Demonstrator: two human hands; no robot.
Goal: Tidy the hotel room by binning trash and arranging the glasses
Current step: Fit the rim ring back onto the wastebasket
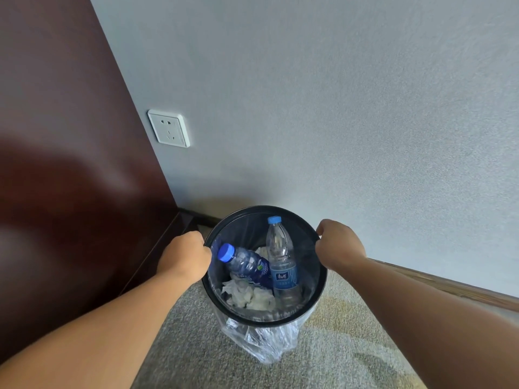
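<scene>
Both hands closed on the bin rim. Left hand (184, 255) fisted over the left edge, right hand (338, 244) fisted over the right edge, roughly opposite each other. Whether I am pinching the rim itself or only the clear liner (266, 341) folded over it, I cannot tell; fingers are curled out of sight.

Bin (321, 279): black, round, standing on carpet (351, 346) in the corner, wall (309, 108) behind, dark wood panel (70, 136) to the left. Liner hangs loose down the near outside face, crumpled.

Contents between my hands: tall clear bottle (282, 259) leaning upright toward the right wall, blue cap up; shorter blue-label bottle (247, 265) tilted with its cap just beside my left hand; tissues (248, 297) wadded at the bottom, under both.

Handling, my judgement: load is light, bottles look near empty, paper weighs nothing. Bin wall should be stiff enough to take a two-sided hold. Liner is thin, slippery, will stretch or tear if pulled alone, so take rim and film together. Bottles will roll and rattle if tipped.

Glasses not in view
</scene>
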